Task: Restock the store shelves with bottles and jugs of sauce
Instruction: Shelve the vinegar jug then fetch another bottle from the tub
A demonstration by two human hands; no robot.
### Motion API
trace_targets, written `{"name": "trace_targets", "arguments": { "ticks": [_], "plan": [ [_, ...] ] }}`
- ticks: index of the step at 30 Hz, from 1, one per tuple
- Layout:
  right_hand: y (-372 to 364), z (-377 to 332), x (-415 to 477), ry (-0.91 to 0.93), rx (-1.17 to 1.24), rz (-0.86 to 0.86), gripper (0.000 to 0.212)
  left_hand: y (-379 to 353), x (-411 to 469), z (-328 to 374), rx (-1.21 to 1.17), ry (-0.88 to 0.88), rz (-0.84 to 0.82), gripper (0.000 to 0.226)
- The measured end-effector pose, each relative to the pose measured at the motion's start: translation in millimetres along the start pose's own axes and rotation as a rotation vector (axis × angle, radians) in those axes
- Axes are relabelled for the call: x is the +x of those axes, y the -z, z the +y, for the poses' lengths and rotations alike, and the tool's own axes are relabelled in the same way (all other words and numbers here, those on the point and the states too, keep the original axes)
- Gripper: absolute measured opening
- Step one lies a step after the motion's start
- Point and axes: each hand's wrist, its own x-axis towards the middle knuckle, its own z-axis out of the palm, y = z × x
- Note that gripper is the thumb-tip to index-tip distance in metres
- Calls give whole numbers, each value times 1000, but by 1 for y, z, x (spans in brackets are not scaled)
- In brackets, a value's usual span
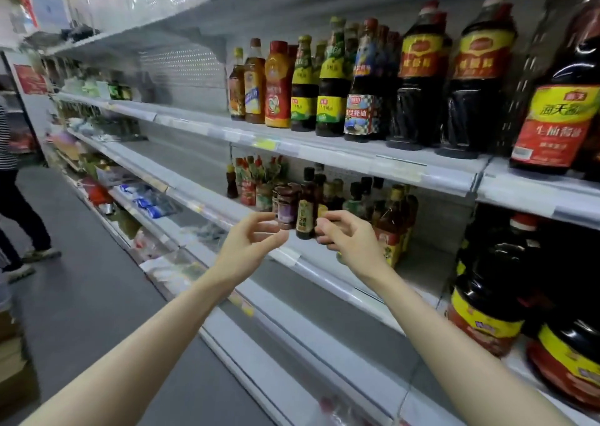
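Two hands poised at the sauces

Left hand (250,240) hangs loosely curled and empty before the middle shelf (292,257); the right hand (349,239) bunches its fingertips against a small dark sauce bottle (306,211) standing at that shelf's front edge, grip unclear. A purple-labelled jar (285,208) stands just beside it. Taller bottles (331,78) and soy sauce jugs (558,117) line the shelf above (324,153).

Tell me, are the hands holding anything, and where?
Left hand holds nothing. Right hand touches the small dark bottle low on its side; a grip cannot be told.
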Motion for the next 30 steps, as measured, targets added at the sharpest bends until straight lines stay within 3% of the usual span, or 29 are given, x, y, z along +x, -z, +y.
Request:
{"name": "trace_targets", "arguments": {
  "ticks": [8, 12, 14, 16, 23, 25, 30],
  "plan": [
    [-71, 134, 29, -281, -40, 133, 12, 6, 74, -154, -57, 165, -255, 30],
    [-119, 214, 22, -481, 25, 271, 13, 10, 97, -244, -21, 285, -431, 50],
    [-140, 258, 9, -576, 32, 335, 13, 4, 99, -294, -7, 352, -524, 42],
    [-155, 295, -7, -643, 27, 375, 4, -1, 93, -336, -9, 417, -583, 34],
    [-207, 433, -87, -940, -29, 470, 2, -33, 30, -497, 113, 609, -833, 30],
    [-224, 484, -117, -1035, -55, 477, 15, -42, 8, -546, 136, 640, -896, 30],
    [-269, 585, -178, -1163, -70, 523, 17, -55, -34, -643, 179, 718, -889, 24]
  ]
}}
